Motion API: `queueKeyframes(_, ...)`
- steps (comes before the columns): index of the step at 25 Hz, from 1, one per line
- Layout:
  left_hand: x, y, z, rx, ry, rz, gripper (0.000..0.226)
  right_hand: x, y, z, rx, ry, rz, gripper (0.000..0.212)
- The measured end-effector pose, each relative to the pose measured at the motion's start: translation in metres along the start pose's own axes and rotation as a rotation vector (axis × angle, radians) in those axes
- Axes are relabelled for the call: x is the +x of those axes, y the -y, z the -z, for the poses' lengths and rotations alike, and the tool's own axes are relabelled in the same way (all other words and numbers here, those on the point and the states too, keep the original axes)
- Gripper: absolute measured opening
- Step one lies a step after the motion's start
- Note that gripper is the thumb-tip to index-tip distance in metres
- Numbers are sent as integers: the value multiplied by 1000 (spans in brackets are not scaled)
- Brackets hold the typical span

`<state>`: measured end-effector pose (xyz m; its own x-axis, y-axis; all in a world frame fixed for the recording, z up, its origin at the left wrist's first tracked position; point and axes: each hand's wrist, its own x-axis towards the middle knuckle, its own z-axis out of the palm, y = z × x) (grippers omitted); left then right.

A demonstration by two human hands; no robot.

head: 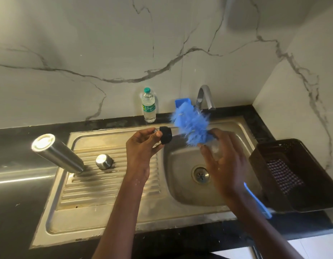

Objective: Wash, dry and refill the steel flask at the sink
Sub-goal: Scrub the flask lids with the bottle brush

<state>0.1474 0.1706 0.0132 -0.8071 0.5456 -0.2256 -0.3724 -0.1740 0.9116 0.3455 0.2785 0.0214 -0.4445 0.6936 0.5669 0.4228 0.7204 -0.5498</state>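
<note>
The steel flask (57,154) stands upside down on the ribbed drainboard (109,184) left of the sink bowl (182,184), its base up and tilted toward me in the wide view. Its steel cup (104,161) sits mouth-down just beside it, nearer the bowl. Over the bowl's left rim my left hand (141,152) pinches the black stopper (165,135) between thumb and fingertips. My right hand (221,157) is over the bowl, fingers curled around the blue bottle brush (191,128), whose blurred bristles are next to the stopper and whose handle runs back under my wrist. Behind the bowl stand the tap (205,98) and a water bottle (149,105). A dark basket (292,146) sits right of the bowl.
</note>
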Motion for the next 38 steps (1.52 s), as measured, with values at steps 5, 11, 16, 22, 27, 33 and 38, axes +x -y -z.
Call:
queueKeyframes(5,2,-2,1,8,8,-12,42,0,-4,-10,11,95,6,40)
queueKeyframes(11,11,-4,2,-66,48,-10,41,9,-13,-18,51,202,30,35)
queueKeyframes(16,16,-10,0,-116,35,41,25,17,-17,-24,86,196,-57,30)
queueKeyframes(22,10,-7,-4,-145,-19,221,50,10,-20,-30,57,276,-97,30)
queueKeyframes(27,15,-4,-7,-85,-110,324,35,2,-25,-24,88,372,96,34)
queueKeyframes(33,16,-1,-5,1,-78,422,31,5,-23,-20,132,393,141,30)
queueKeyframes(38,14,3,0,-189,40,617,29,-2,-24,-25,251,454,-114,28)
